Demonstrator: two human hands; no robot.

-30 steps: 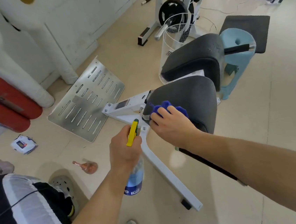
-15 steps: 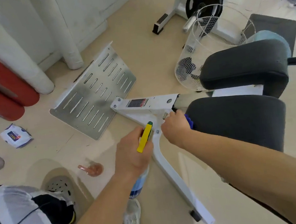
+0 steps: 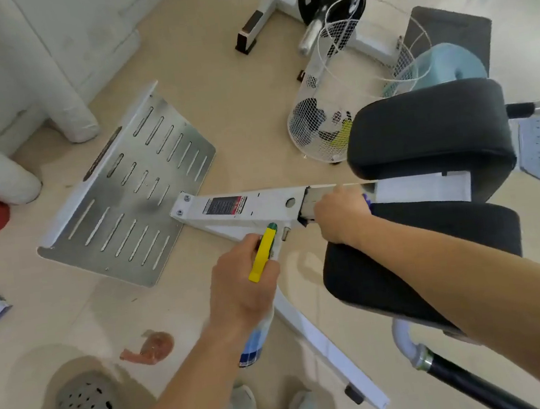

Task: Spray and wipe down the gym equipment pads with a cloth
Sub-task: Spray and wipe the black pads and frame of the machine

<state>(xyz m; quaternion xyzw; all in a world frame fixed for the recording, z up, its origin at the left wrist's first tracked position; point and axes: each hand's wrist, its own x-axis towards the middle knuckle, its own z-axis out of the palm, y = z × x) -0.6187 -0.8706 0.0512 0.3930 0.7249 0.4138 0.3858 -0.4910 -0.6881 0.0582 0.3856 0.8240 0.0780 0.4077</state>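
The person's left hand [image 3: 244, 285] grips a spray bottle [image 3: 262, 255] round its neck, fingers curled about it. Its yellow, green-tipped head points away towards the white frame [image 3: 245, 207], and the clear bottle body hangs below the palm. The right hand [image 3: 340, 218] is to its right, at the left end of the gap between the two dark pads. Its fingers are curled under and hold a blue cloth [image 3: 366, 199], of which only a sliver shows past the knuckles. The hand is against the frame's metal slider, and the forearm lies across the near pad [image 3: 465, 237]. The far pad [image 3: 427, 128] sits just beyond. On the floor [image 3: 217, 93] to the left lies a slotted metal plate [image 3: 127, 192]. A white wire basket [image 3: 324, 128] stands beyond the pads.
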